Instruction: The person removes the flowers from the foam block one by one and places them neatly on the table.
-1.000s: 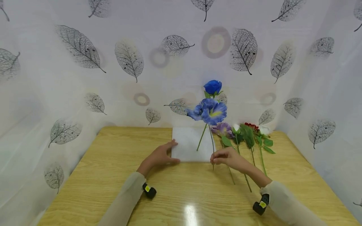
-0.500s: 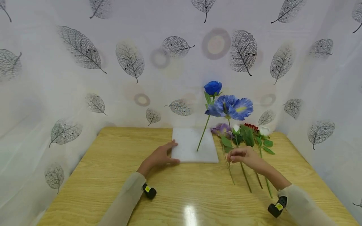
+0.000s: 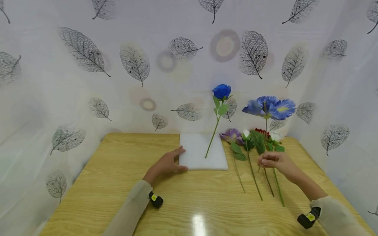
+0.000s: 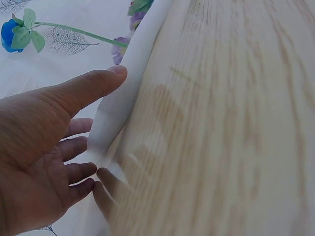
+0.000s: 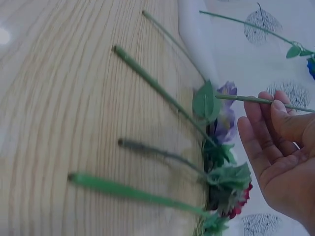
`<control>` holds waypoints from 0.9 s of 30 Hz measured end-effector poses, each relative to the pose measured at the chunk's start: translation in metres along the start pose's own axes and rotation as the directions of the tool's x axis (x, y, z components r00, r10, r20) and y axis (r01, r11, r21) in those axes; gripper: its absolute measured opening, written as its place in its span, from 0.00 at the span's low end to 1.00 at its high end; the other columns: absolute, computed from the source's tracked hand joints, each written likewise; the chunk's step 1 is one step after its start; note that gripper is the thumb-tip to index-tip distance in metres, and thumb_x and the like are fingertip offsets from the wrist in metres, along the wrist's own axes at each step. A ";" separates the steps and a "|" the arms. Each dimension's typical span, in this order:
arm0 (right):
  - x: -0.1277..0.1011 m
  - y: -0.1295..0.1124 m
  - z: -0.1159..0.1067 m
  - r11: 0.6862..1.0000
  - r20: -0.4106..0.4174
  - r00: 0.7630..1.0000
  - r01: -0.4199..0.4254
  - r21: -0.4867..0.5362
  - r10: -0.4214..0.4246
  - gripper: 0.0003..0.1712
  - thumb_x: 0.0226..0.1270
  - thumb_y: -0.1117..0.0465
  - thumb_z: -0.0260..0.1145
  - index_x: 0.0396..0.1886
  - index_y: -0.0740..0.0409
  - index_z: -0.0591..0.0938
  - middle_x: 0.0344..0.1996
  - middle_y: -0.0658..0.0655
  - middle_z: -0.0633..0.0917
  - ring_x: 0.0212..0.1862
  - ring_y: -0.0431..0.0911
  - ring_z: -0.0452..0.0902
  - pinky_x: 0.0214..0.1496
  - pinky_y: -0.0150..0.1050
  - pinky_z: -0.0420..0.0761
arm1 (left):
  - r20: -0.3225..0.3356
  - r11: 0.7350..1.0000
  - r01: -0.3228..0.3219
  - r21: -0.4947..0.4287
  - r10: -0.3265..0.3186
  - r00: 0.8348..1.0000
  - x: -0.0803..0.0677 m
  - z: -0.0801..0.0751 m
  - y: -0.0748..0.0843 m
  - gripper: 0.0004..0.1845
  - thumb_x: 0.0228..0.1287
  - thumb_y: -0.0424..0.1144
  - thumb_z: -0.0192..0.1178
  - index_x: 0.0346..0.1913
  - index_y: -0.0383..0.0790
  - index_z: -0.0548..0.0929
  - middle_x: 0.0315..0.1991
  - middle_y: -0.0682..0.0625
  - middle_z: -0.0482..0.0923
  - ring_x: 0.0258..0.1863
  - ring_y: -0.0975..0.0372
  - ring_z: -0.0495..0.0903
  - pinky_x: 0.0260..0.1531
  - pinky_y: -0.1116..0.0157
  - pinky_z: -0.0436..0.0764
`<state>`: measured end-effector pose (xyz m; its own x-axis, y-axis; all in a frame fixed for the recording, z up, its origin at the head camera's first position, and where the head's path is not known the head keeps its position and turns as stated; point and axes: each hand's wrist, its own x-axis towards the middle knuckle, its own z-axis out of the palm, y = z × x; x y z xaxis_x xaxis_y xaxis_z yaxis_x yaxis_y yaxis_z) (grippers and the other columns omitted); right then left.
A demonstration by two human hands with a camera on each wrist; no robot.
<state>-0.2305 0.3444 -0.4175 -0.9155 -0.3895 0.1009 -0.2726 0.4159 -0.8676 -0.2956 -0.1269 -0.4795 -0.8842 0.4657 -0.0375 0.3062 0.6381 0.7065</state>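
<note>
My left hand rests at the left edge of a white foam board, thumb and fingers spread along its side. In the left wrist view the fingers lie relaxed against the board's edge. A blue rose stands tilted in the board, its stem entering near the middle. To the right, my right hand pinches the green stem of a ruffled blue iris with a yellow centre. The iris is held upright above the other flowers, its stem end free in the air.
On the table's right lie a purple flower, a white rosebud, a red flower and a white flower, stems toward the front. A leaf-print curtain hangs behind the wooden table.
My right hand has carried the blue iris rightward, away from the foam board and over the lying flowers. My left hand and the blue rose have stayed in place.
</note>
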 end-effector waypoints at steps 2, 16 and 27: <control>-0.005 0.004 -0.007 1.000 -0.023 1.000 -0.010 -0.006 0.010 0.15 0.78 0.65 0.59 0.51 0.75 0.81 0.43 0.49 0.89 0.46 0.38 0.86 0.49 0.35 0.89 | 0.002 1.000 0.001 0.000 -0.001 1.000 0.000 0.000 0.000 0.48 0.57 0.53 0.76 0.77 0.45 0.66 0.82 0.50 0.51 0.82 0.53 0.52 0.80 0.52 0.57; -0.023 0.018 -0.038 0.972 -0.181 0.960 -0.227 -0.065 0.213 0.19 0.78 0.66 0.60 0.54 0.82 0.78 0.37 0.35 0.88 0.40 0.30 0.85 0.44 0.32 0.89 | 0.001 1.000 0.000 -0.004 0.000 1.000 0.001 0.000 -0.001 0.47 0.56 0.52 0.76 0.77 0.44 0.67 0.82 0.49 0.52 0.82 0.53 0.52 0.81 0.53 0.56; -0.035 0.026 -0.056 0.918 -0.195 0.933 -0.339 -0.204 0.302 0.23 0.80 0.65 0.57 0.61 0.83 0.73 0.46 0.67 0.89 0.38 0.30 0.84 0.44 0.38 0.90 | 0.002 1.000 -0.007 0.004 0.007 1.000 0.002 0.000 -0.002 0.48 0.56 0.53 0.76 0.77 0.44 0.66 0.82 0.49 0.52 0.82 0.53 0.52 0.81 0.53 0.56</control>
<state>-0.2224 0.4152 -0.4163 -0.9943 -0.0778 -0.0726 0.0000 0.6820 -0.7314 -0.2977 -0.1273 -0.4811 -0.8813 0.4714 -0.0341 0.3135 0.6370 0.7042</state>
